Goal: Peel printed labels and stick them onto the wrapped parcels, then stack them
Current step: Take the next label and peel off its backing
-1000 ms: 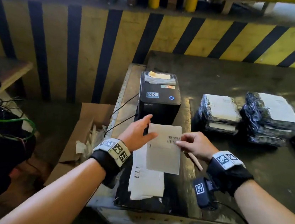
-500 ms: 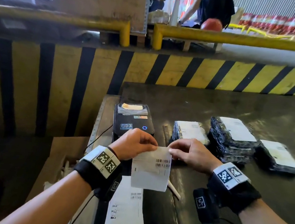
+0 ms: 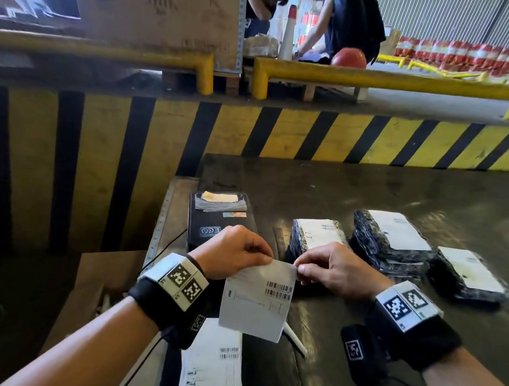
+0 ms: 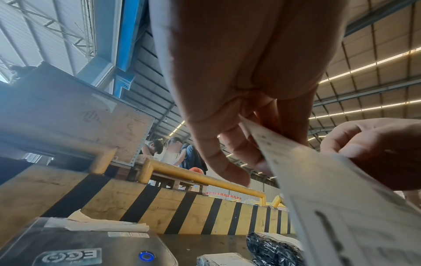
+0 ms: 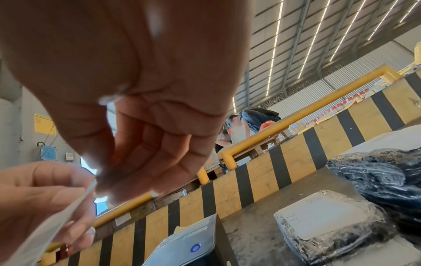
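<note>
Printed label (image 3: 257, 299) held up in the air just in front of the label printer (image 3: 220, 224), hanging free below its top edge. Left hand (image 3: 233, 252) curled, pinching the top left corner; right hand (image 3: 333, 270) curled too, pinching the top right corner, fingertips (image 5: 127, 180) right at the paper's edge. Probably the start of peeling the backing. Risk from here: a torn corner if pulled before the layers part, or the freed adhesive side folding onto itself, since the sheet dangles unsupported. To the right of the printer, wrapped parcels (image 3: 318, 236) in dark film on the table (image 3: 375, 191), each already showing a white label on top, some stacked (image 3: 391, 241). Nearer than the printer, more printed sheets (image 3: 212, 370) lying flat, and a thin white stick-like item (image 3: 294, 339) beneath the held label. Nothing between the label and the parcels.
</note>
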